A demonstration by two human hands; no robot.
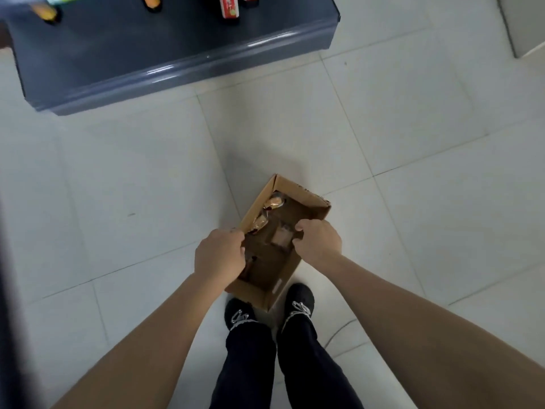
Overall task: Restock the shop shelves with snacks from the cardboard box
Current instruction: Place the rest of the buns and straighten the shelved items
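1. The cardboard box (309, 202) is open at the top and sits low in front of the person, over the pale tiled floor (413, 128). Whether it rests on the tiles or is lifted just off them cannot be told.
2. Its long axis runs away from the person. The near short end lies between the two black shoes (299, 299), and the far short end points towards the shelf (177, 54), leaning a little to the right.
3. The left hand (219, 255) has its grip curled over the left long wall, about halfway along.
4. The right hand (318, 240) has its grip curled over the right long wall, opposite the left and slightly farther along. Thumb and fingers hook round the rim.
5. Inside, gold-wrapped snacks (274, 202) lie in a row against the left wall at the far half. A pale packet (281, 239) lies on the box bottom between the two hands.
6. The dark grey shelf stands well apart from the box, up and to the left. It carries a red packet (228, 7) and orange items (152, 1) at its back edge.
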